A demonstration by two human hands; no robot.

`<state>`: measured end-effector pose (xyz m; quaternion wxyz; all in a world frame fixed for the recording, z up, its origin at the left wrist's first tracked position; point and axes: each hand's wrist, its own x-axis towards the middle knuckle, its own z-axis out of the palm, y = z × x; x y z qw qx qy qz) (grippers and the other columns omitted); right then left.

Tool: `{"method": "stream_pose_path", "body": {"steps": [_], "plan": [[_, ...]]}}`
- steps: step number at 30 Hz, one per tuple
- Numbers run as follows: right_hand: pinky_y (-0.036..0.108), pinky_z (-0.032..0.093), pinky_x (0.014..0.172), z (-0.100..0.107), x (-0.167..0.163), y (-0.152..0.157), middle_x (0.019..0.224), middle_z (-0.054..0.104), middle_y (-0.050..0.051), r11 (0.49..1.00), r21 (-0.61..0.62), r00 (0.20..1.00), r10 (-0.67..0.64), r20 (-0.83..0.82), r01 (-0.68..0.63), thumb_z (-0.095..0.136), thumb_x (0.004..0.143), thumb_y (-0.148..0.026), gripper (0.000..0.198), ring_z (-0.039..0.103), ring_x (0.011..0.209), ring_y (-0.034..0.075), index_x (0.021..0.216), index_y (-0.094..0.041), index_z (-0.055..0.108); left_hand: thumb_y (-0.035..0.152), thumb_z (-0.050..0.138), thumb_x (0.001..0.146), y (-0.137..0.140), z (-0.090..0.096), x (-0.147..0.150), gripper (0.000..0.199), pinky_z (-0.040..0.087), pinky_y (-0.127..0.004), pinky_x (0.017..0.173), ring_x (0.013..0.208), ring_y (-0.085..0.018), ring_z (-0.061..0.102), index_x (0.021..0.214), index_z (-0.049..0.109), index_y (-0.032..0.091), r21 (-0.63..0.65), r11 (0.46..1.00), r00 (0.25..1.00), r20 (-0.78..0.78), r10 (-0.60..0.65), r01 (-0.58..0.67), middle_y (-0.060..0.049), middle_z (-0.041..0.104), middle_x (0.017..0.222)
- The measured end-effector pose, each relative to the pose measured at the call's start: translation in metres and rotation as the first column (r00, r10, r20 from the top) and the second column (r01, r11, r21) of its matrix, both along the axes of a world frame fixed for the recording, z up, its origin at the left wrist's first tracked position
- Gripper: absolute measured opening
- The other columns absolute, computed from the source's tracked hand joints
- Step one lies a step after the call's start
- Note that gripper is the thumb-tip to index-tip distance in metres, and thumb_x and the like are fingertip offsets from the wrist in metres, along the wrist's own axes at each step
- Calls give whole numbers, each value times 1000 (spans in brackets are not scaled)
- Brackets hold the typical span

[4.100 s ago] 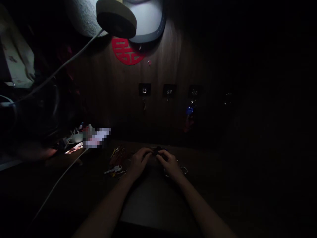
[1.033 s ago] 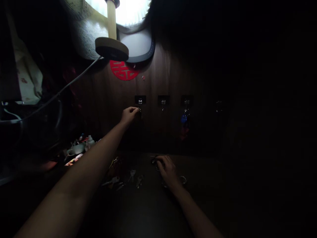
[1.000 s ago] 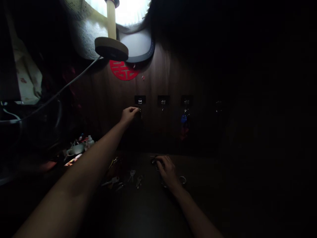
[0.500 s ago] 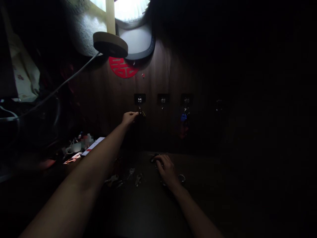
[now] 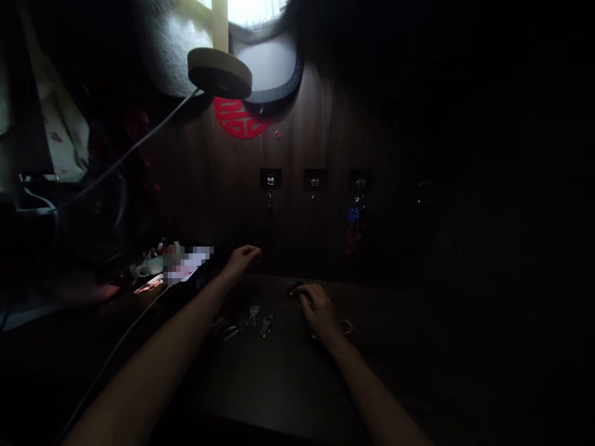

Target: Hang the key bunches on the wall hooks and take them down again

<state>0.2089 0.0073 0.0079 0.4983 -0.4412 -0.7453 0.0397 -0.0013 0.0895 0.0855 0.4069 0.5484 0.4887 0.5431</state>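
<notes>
My left hand (image 5: pixel 245 257) is in the air below the left wall hook (image 5: pixel 270 181), its fingers loosely curled and apart from the hook; no object shows in it. A small bunch of keys (image 5: pixel 270 204) hangs from that hook. On the dark tabletop, my right hand (image 5: pixel 320 310) has its fingers closed round a dark item with keys (image 5: pixel 297 288), mostly hidden under them. A metal ring (image 5: pixel 346 326) shows beside its wrist. Between my arms lie loose keys (image 5: pixel 253 314) and a further small bunch of keys (image 5: pixel 266 326).
A middle hook (image 5: pixel 315 181) and a right hook (image 5: pixel 361 181) are on the wall, the latter bearing keys with a blue tag (image 5: pixel 354 214). A lamp (image 5: pixel 219 73) with a cable hangs above. At left lie a lit phone (image 5: pixel 193 265) and clutter. The tabletop (image 5: pixel 264 384) is dim.
My left hand has let go of the keys at the left hook and moved down. The keys hang there now. My right hand stays in place; the view has shifted slightly.
</notes>
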Motion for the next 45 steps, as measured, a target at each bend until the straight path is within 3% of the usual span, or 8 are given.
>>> {"method": "stream_pose_path", "body": {"steps": [5, 14, 17, 23, 26, 31, 38, 45], "plan": [[35, 42, 81, 1, -1, -2, 89, 62, 5, 1000, -14, 1000, 8, 11, -8, 43, 84, -16, 18, 54, 89, 20, 90, -22, 58, 42, 62, 64, -22, -26, -16, 30, 42, -23, 58, 64, -13, 59, 79, 65, 15, -25, 999, 999, -28, 24, -25, -3, 67, 74], [35, 41, 83, -1, -1, 0, 92, 63, 4, 999, -31, 999, 15, 37, -14, 43, 84, -17, 18, 55, 92, 20, 91, -23, 59, 29, 49, 78, -33, -69, -36, 24, 45, -29, 80, 90, -20, 62, 90, 65, 17, 157, 980, 898, -404, 174, -119, -6, 69, 95], [35, 41, 83, -2, -1, 1, 93, 64, 4, 999, -37, 999, 13, 50, -12, 43, 83, -17, 19, 56, 92, 20, 91, -24, 59, 25, 45, 82, -40, -74, -28, 26, 43, -30, 86, 98, -19, 60, 101, 63, 20, 207, 973, 774, -598, 207, -101, -5, 67, 104], [35, 41, 84, -2, -2, -1, 93, 63, 4, 998, -67, 997, 9, 78, -4, 43, 83, -17, 19, 55, 93, 20, 91, -23, 59, 24, 52, 80, -47, -74, -14, 30, 38, -37, 91, 104, -26, 56, 107, 63, 18, 223, 974, 421, -881, 214, -30, -10, 64, 111], [36, 41, 85, 0, -3, -2, 94, 63, 4, 996, -86, 997, 12, 80, -5, 43, 83, -17, 20, 55, 94, 20, 92, -23, 59, 25, 50, 82, -48, -72, -12, 27, 38, -38, 89, 102, -27, 56, 104, 65, 19, 226, 974, 362, -907, 213, -8, -10, 66, 107], [35, 42, 84, -3, -3, 0, 95, 63, 4, 997, -81, 997, 21, 75, -15, 43, 83, -18, 20, 56, 95, 20, 92, -24, 60, 22, 50, 82, -50, -72, -13, 22, 39, -36, 88, 100, -24, 58, 98, 66, 20, 225, 974, 466, -863, 193, 13, -9, 67, 103], [34, 43, 84, 1, -9, 0, 92, 65, 3, 992, -127, 1000, 25, -18, -27, 44, 83, -21, 19, 58, 93, 19, 90, -23, 61, 32, 49, 81, -53, -75, 1, 25, 44, -30, 86, 96, -19, 60, 95, 64, 19, 164, 983, 911, -412, -8, 83, -5, 68, 98], [35, 44, 89, 2, -18, -2, 109, 63, 5, 972, -220, 992, 60, -111, -83, 52, 79, -31, 33, 57, 102, 20, 111, -24, 56, 40, 51, 79, -71, -61, 20, 31, 45, -30, 84, 93, -19, 61, 96, 66, 18, 21, 965, 962, -77, -260, 263, -4, 69, 98]]}}
